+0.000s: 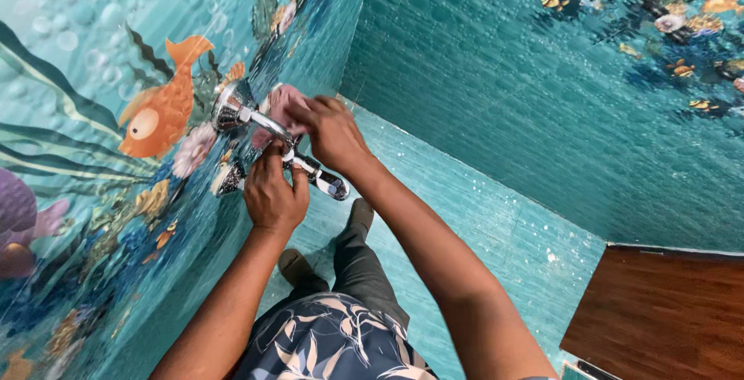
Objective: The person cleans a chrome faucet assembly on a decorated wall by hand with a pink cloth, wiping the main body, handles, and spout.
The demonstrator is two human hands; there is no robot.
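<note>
Upper left of centre: chrome tap fixed to the tiled wall. Left hand closed around its lower body. Right hand presses a pink cloth against it. Judged rigid, slick; cloth soft, best gripped bunched.

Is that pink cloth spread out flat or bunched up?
Bunched up. The pink cloth is crumpled under the right hand, pressed against the chrome tap; the left hand grips the tap lower down.

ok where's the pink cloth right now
In the head view, upper left of centre: the pink cloth is pressed under the right hand against the chrome tap, beside the orange fish tile.
</note>
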